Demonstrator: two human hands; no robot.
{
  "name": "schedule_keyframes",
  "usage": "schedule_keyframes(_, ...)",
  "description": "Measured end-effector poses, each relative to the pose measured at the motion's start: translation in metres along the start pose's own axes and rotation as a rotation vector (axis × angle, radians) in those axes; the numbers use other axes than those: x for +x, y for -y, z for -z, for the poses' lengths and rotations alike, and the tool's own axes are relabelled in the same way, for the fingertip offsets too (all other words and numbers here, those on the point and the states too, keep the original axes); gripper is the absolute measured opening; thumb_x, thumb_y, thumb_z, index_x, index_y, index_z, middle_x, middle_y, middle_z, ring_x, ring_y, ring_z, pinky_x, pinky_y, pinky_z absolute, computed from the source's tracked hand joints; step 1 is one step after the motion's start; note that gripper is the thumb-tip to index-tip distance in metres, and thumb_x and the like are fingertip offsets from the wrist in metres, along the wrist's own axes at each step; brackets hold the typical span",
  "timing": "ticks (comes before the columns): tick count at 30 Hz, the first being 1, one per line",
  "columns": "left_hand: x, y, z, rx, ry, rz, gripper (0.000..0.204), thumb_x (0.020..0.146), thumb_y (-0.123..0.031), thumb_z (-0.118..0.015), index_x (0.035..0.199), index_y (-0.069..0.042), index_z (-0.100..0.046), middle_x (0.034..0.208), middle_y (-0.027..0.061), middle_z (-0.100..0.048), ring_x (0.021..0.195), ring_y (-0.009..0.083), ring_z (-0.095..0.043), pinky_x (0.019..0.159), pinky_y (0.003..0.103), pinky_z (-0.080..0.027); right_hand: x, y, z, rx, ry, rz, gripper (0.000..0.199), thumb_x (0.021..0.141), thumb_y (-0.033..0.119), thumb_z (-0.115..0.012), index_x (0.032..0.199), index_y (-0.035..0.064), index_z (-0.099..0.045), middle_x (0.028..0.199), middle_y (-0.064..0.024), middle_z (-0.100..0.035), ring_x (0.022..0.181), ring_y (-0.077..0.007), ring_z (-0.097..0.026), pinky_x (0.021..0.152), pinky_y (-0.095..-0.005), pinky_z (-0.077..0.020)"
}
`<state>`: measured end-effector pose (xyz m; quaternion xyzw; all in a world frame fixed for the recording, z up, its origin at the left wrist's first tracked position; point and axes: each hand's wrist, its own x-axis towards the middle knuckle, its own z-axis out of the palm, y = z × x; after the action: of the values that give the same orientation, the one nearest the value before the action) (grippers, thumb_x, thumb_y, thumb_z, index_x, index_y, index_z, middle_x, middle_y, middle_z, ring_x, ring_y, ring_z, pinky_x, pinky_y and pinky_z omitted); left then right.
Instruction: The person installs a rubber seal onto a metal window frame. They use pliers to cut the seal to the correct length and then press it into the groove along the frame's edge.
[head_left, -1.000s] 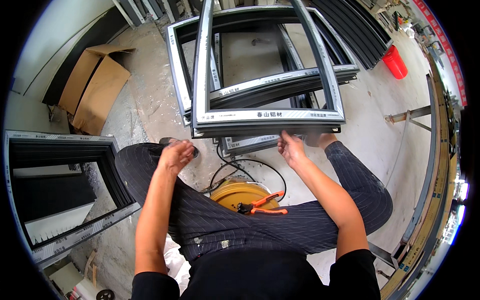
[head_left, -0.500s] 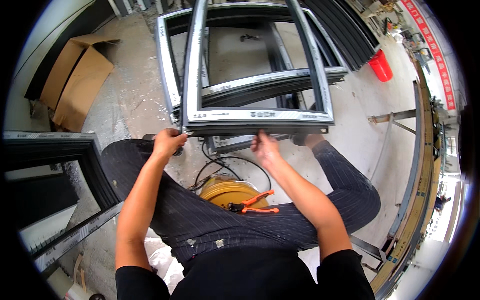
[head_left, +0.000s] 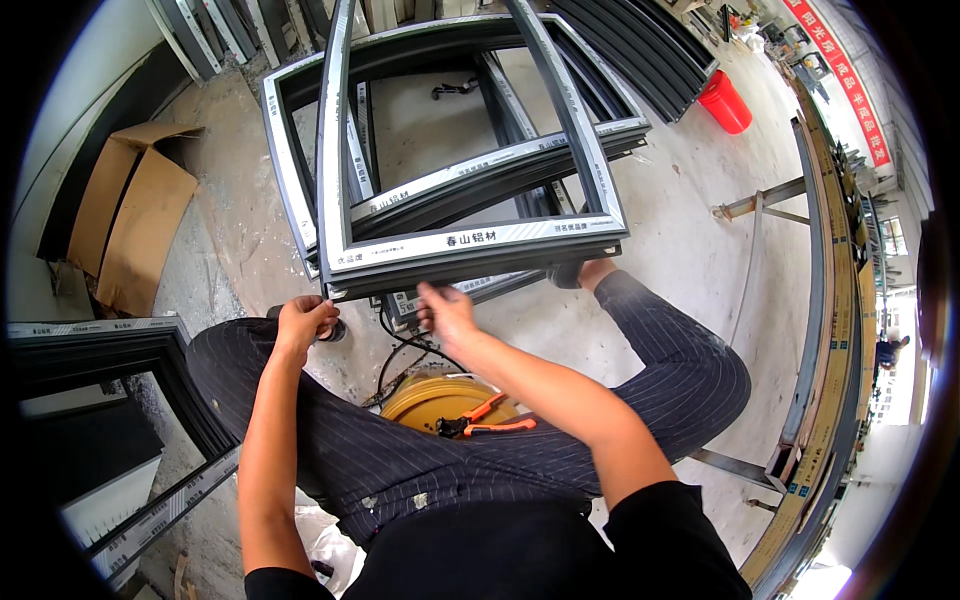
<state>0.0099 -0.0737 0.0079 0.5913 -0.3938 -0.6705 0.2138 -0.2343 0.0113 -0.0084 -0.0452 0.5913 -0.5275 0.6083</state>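
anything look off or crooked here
The top frame sits askew on the frames below: its sides run at an angle to theirs. The striped trousers also have pale smudges near the waist. Nothing looks clearly broken.

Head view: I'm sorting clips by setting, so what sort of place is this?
Probably a workshop for window or door frames: overlapping metal-look frames fill the middle, long dark bars lie beyond them, and orange-handled pliers sit between the person's legs.
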Motion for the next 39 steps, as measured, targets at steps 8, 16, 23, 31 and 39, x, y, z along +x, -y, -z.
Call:
schedule_keyframes(8, -0.007, -0.009, -0.009, 0.146, -0.034, -0.066, 0.029, 0.088, -0.011, -0.062, 0.103, 0.013, -0.057, 0.081, 0.0103, -0.063, 0.067, 0.0113, -0.058, 0.059, 0.023, -0.047, -0.002, 0.074, 0.109, 0.165, -0.417, 0.148, 0.024, 0.09, 0.028, -0.062, 0.087, 0.0085, -0.049, 0.07, -0.0026, -0.054, 0.057, -0.0116, -0.052, 0.046, -0.023, -0.0449)
schedule_keyframes(16, -0.006, -0.006, -0.007, 0.207, -0.011, -0.124, 0.028, 0.089, -0.017, -0.062, 0.095, 0.01, -0.059, 0.08, 0.0076, -0.064, 0.067, 0.0106, -0.059, 0.059, 0.023, -0.046, 0.009, 0.076, 0.11, 0.172, -0.482, 0.172, 0.024, 0.094, 0.029, -0.056, 0.085, 0.0075, -0.05, 0.066, -0.0017, -0.053, 0.053, -0.0108, -0.05, 0.043, -0.0211, -0.0417)
schedule_keyframes(23, -0.008, -0.008, -0.009, 0.288, -0.05, -0.177, 0.026, 0.088, -0.016, -0.061, 0.092, 0.01, -0.06, 0.075, 0.0064, -0.063, 0.065, 0.0104, -0.058, 0.058, 0.023, -0.045, 0.006, 0.082, 0.121, -0.008, -0.429, 0.17, 0.022, 0.092, 0.025, -0.056, 0.08, 0.0074, -0.051, 0.064, -0.0003, -0.051, 0.049, -0.0079, -0.044, 0.04, -0.0209, -0.0336)
schedule_keyframes(31, -0.012, -0.02, -0.017, 0.42, -0.074, -0.187, 0.022, 0.087, -0.012, -0.062, 0.086, 0.01, -0.059, 0.073, 0.0082, -0.062, 0.061, 0.0109, -0.056, 0.055, 0.025, -0.044, 0.003, 0.072, 0.125, -0.039, -0.323, 0.157, 0.024, 0.092, 0.025, -0.055, 0.076, 0.0074, -0.052, 0.062, -0.0004, -0.051, 0.046, -0.0077, -0.042, 0.038, -0.0212, -0.0306)
schedule_keyframes(39, -0.007, -0.011, -0.012, 0.351, -0.067, -0.197, 0.023, 0.087, -0.012, -0.062, 0.089, 0.011, -0.059, 0.073, 0.0089, -0.062, 0.064, 0.0119, -0.058, 0.058, 0.025, -0.046, 0.004, 0.073, 0.113, 0.023, -0.31, 0.142, 0.024, 0.092, 0.026, -0.056, 0.077, 0.0076, -0.051, 0.063, -0.0007, -0.051, 0.047, -0.0081, -0.043, 0.039, -0.0212, -0.0318)
